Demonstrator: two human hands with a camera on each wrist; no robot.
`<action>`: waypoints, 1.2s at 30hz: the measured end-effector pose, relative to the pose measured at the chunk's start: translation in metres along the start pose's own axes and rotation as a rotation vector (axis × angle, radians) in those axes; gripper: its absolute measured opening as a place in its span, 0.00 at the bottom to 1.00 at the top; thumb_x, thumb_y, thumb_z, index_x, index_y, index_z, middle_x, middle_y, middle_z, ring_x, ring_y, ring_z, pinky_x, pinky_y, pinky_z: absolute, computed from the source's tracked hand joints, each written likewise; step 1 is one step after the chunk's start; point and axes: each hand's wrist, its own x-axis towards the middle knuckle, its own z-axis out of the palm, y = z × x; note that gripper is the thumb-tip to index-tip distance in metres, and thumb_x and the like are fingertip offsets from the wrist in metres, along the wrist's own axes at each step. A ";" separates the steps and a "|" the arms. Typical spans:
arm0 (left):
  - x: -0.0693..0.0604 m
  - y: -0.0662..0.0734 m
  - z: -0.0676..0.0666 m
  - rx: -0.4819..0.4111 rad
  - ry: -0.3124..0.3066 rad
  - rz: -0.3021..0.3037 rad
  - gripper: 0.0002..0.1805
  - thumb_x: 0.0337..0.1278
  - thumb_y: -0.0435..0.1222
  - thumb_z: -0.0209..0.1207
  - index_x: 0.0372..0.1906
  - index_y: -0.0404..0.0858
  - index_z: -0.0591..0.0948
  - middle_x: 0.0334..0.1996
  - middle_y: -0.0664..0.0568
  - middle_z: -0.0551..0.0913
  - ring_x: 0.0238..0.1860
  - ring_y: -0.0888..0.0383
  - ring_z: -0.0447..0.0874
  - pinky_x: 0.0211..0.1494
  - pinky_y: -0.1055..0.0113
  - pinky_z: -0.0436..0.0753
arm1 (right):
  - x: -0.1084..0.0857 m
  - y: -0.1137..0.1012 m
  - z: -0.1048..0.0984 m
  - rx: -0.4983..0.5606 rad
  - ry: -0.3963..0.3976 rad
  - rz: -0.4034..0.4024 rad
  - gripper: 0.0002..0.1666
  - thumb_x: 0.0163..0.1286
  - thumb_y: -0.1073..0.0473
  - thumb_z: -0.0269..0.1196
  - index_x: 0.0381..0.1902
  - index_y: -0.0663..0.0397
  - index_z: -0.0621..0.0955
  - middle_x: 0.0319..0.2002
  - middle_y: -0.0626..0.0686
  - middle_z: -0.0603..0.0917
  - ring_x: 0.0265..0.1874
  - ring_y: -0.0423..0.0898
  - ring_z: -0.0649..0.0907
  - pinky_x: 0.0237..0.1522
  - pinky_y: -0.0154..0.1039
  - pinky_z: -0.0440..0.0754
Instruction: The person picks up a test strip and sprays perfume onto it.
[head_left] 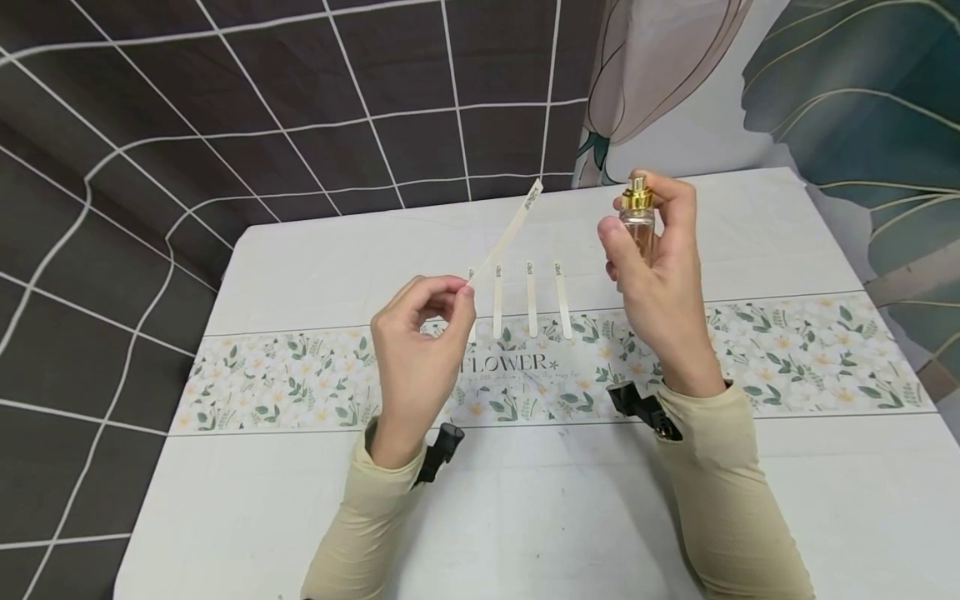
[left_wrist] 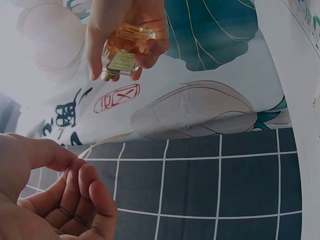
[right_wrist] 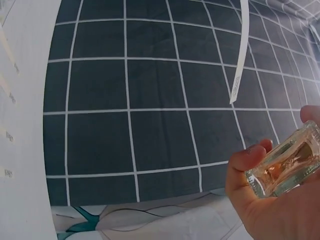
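Above the white table [head_left: 540, 508], the right hand [head_left: 666, 292] curls round a bottle [head_left: 638, 222]; the left hand [head_left: 418, 337] pinches a strip [head_left: 507, 235] by one end. The bottle is clear glass, gold-topped, with amber liquid. The pale, thin strip slants up, its lettered free end apart from the bottle.

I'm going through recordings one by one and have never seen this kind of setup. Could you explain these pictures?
There's no machine here, only a person's bare hands. The widest picture looks down from the head; the other two look out from the left and right wrists. On the white-covered table, across its floral band, four pale strips lie in a row. The left hand has a fifth strip pinched in its grip by one end; the right hand has a small glass bottle in its grip, gold-coloured top upward.
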 end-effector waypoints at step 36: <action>-0.003 0.004 0.002 -0.009 -0.018 0.010 0.04 0.62 0.25 0.62 0.37 0.28 0.86 0.27 0.45 0.84 0.29 0.56 0.80 0.40 0.67 0.84 | -0.002 0.012 0.004 -0.525 0.150 -0.220 0.26 0.76 0.50 0.58 0.68 0.48 0.70 0.33 0.49 0.73 0.24 0.47 0.68 0.28 0.37 0.64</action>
